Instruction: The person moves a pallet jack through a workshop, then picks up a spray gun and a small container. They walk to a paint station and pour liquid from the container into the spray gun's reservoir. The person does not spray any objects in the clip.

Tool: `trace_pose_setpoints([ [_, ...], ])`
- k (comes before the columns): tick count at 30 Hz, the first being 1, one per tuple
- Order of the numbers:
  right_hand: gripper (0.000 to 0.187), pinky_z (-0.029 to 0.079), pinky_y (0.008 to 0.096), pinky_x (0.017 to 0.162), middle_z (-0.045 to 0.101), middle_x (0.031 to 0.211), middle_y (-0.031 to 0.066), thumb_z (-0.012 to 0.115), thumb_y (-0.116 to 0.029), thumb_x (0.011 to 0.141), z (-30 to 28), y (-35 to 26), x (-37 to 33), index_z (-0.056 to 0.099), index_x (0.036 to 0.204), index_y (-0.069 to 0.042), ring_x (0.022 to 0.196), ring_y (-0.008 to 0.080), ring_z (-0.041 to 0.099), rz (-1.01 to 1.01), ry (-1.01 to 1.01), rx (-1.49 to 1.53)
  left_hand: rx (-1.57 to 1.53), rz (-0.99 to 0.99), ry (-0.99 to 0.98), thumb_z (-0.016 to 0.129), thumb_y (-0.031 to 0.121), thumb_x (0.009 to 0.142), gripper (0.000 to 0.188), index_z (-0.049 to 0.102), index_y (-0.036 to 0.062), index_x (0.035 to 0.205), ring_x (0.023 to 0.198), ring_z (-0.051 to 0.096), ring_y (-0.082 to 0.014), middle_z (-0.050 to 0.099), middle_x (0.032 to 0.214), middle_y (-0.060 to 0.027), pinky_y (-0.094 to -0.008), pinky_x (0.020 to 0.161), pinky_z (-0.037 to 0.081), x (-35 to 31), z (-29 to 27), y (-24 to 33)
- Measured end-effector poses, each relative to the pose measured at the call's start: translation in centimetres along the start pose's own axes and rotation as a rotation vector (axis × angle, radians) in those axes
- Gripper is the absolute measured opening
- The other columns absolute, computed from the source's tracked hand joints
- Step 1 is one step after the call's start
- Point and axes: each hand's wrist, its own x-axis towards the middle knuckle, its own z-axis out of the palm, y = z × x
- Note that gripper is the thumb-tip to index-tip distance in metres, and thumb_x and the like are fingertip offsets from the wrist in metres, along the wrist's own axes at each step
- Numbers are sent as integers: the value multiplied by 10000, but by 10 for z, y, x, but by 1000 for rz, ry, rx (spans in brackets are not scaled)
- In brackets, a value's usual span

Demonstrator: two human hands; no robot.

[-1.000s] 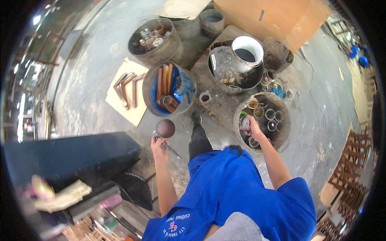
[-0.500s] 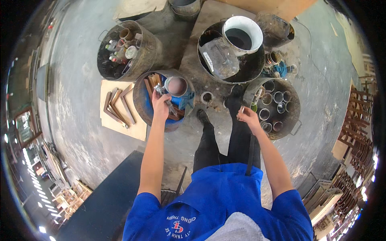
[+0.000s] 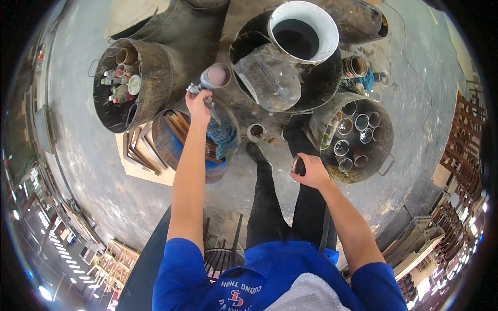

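My left hand is closed around a metal spray gun, raised above a blue drum. The gun's cup shows a pinkish-brown surface on top. In front of my right thigh, my right hand grips a small cup by its side; its inside looks dark. Several similar cups stand on the drum to the right of that hand. Below the gun, the blue drum carries brown wooden strips and a blue-grey cloth.
Mitred wooden corner pieces lie on a board at left. Behind them stands a drum with bottles and cups. A large tub ahead holds a white bucket of dark liquid. A small cup sits on the floor near my feet.
My left hand has carried the spray gun farther forward and slightly left. My right hand has come away from the right drum's edge, and the dark cup in it now shows clearly.
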Motion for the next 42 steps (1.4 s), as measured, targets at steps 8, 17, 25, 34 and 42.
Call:
trace_pose_setpoints([
  [8,804,376,546,1154,682,1333,161,841,-491,798,2,27,-8,552,1432,-91,1304,353,603,341,148,27,350,241,170,854,-45,693,829,437,-23,1408,1096,627,-224,610,1269,-121,-370,946,530,89,55,-31],
  [17,796,421,499,1111,721,1282,147,809,-566,801,11,9,26,574,1415,-117,1238,344,649,292,69,-10,1185,731,276,885,219,709,1099,300,-79,1590,1503,394,-446,395,1603,-291,-486,1263,342,76,111,-18],
  [25,833,418,484,1131,719,1303,158,790,-572,805,8,2,35,549,1453,-107,1257,328,654,364,-31,-29,1217,889,199,853,96,775,1012,275,-21,1597,1325,501,-498,482,1406,-303,-542,1117,436,44,117,-24],
  [34,824,442,503,1111,721,1291,157,791,-571,803,15,6,33,544,1443,-116,1229,361,667,358,-37,-43,1213,854,217,843,192,811,986,287,-11,1600,1273,575,-479,530,1481,-272,-538,1083,432,28,103,-38],
  [42,770,497,520,1068,718,1270,215,794,-601,797,0,-1,24,594,1374,-133,1218,389,675,435,-88,41,1192,741,251,810,192,792,839,437,28,1525,1162,678,-501,695,1274,-318,-548,1002,534,-1,131,-8],
])
